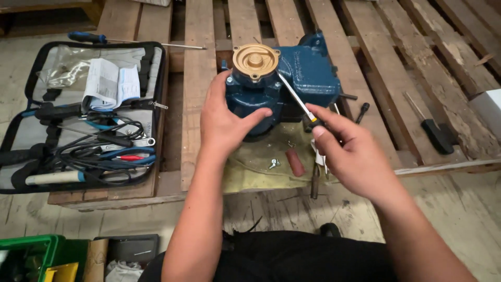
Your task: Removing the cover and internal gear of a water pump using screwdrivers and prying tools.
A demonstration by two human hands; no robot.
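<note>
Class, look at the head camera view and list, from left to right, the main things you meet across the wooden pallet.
Open tool case → left hand → blue pump → right hand holding a screwdriver → black-handled screwdriver lying on the pallet.

Folded paper leaflet, white with blue-grey printed panels, lying at about ten o'clock inside the open black tool case. Clear plastic bag, crumpled, just beside it toward nine o'clock. White box corner at three o'clock, on the pallet's edge. No screens or signs in view.
</note>
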